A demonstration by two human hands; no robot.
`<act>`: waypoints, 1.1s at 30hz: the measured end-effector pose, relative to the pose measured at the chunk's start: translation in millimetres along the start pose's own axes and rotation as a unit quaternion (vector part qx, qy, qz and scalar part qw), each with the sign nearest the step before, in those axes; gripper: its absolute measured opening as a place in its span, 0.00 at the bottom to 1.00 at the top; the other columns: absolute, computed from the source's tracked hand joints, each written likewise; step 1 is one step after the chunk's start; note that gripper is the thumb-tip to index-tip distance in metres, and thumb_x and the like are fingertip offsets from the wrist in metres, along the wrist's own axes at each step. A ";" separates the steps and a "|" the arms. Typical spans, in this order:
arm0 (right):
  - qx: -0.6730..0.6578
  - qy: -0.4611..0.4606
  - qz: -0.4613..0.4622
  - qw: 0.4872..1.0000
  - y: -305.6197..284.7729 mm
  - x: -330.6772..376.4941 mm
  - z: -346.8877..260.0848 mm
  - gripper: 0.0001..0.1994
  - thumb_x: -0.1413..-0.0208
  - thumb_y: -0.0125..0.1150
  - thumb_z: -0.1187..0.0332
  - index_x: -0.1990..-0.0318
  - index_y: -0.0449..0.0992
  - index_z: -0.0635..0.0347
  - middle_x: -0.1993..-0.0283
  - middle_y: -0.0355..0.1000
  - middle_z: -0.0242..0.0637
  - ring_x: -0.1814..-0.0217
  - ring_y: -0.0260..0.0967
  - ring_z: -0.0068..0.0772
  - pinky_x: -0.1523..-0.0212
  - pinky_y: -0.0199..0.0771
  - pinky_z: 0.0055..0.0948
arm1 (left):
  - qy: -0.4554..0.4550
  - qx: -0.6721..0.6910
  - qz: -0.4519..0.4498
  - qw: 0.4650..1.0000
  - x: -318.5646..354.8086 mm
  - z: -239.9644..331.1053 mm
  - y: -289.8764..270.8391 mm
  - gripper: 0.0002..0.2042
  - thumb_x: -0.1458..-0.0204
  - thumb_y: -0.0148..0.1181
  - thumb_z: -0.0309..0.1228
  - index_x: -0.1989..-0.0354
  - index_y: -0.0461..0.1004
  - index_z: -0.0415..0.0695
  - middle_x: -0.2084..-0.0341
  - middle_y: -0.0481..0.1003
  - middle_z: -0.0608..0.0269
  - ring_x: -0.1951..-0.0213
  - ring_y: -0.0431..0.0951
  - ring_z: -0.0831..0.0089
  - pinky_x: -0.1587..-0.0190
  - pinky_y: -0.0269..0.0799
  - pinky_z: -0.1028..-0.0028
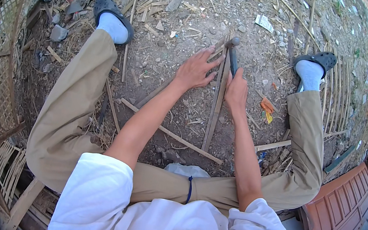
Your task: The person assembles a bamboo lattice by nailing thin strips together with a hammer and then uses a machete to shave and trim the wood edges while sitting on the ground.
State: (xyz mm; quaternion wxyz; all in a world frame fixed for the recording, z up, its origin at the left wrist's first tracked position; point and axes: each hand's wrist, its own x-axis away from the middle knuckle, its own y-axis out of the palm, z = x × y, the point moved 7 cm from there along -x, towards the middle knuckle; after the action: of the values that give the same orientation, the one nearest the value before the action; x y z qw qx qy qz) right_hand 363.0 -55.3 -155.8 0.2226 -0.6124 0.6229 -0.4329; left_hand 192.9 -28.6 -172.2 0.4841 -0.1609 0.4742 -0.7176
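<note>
My right hand is closed around the dark handle of a hammer. The hammer's metal head rests at or just above the far end of a long wooden strip that runs toward me on the ground. My left hand lies palm down with its fingers spread, the fingertips reaching the strip's left edge. Beneath that hand and forearm, a second strip slants away to meet the first near the hammer head. Whether a nail is at that joint is too small to tell.
Another strip lies crosswise nearer me. My outstretched legs, in tan trousers and dark clogs, frame the dirt ground. A lattice panel stands left, slatted wood lies right, and a reddish panelled board leans lower right. Wood scraps and stones litter the ground.
</note>
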 end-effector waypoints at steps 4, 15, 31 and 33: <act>-0.066 -0.039 0.027 0.997 -12.5 -17.3 -3.8 0.15 0.27 0.56 0.62 0.52 0.68 0.69 0.68 0.75 0.70 0.59 0.76 0.78 0.63 0.72 0.63 | 0.002 0.015 0.015 1.000 -0.7 1.2 -0.7 0.33 0.42 0.66 0.40 0.26 0.66 0.58 0.31 0.66 0.43 0.31 0.70 0.45 0.30 0.70 0.55; 0.037 -0.098 0.049 0.993 -1.4 -7.4 -8.0 0.13 0.28 0.57 0.66 0.51 0.64 0.69 0.74 0.74 0.66 0.66 0.76 0.77 0.69 0.70 0.65 | 0.007 0.026 0.014 1.000 -1.0 2.8 -0.6 0.32 0.42 0.67 0.38 0.27 0.68 0.59 0.32 0.66 0.44 0.34 0.72 0.46 0.33 0.73 0.55; -0.014 -0.092 0.049 0.995 -40.9 -2.0 -48.4 0.12 0.27 0.57 0.66 0.53 0.65 0.67 0.75 0.72 0.63 0.68 0.74 0.75 0.71 0.67 0.57 | -0.005 0.024 0.017 1.000 3.5 -4.0 -1.2 0.31 0.41 0.66 0.38 0.27 0.68 0.58 0.33 0.66 0.44 0.33 0.71 0.45 0.33 0.73 0.55; -0.055 -0.081 0.082 0.992 -57.5 0.4 -72.1 0.12 0.27 0.57 0.66 0.53 0.65 0.67 0.75 0.72 0.62 0.68 0.74 0.74 0.72 0.67 0.56 | -0.007 0.021 0.020 1.000 1.8 -6.7 -0.4 0.32 0.43 0.67 0.37 0.27 0.68 0.58 0.33 0.67 0.43 0.34 0.72 0.45 0.33 0.73 0.55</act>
State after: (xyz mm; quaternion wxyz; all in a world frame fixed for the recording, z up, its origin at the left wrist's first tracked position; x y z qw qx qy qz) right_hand 337.5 -29.3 -71.0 0.2733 -0.6038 0.6736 -0.3271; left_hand 187.2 -26.5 -175.6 0.5046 -0.1462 0.4584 -0.7168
